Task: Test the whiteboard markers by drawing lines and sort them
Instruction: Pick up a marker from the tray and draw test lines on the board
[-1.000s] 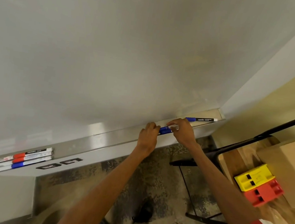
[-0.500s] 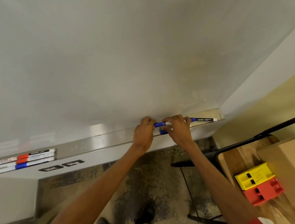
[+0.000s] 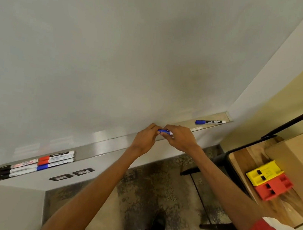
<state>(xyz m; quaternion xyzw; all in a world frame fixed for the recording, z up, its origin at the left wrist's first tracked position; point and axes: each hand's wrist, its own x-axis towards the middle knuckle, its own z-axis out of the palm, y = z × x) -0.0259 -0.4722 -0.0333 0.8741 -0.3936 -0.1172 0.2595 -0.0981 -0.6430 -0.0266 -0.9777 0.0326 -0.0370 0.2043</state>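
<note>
Above the whiteboard tray (image 3: 107,144), left hand (image 3: 144,139) and right hand (image 3: 180,138) both pinch one blue marker (image 3: 165,131) between them

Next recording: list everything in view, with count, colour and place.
whiteboard: one, white, fills the upper frame.
tray: one, silver, along the whiteboard's lower edge.
left markers: three, white with black ends, two red-banded, one blue-banded, side by side at the tray's left end.
right marker: one, blue cap, black-and-white body, lying at the tray's right end.
held marker: one, blue, between both hands over the tray.
labels: two, black, below the tray.
yellow block, red block: one each, touching, on the wooden table at right.
cardboard box: one, tan, same table.
left hand: pinches the held marker's blue end.
right hand: grips the held marker.
</note>
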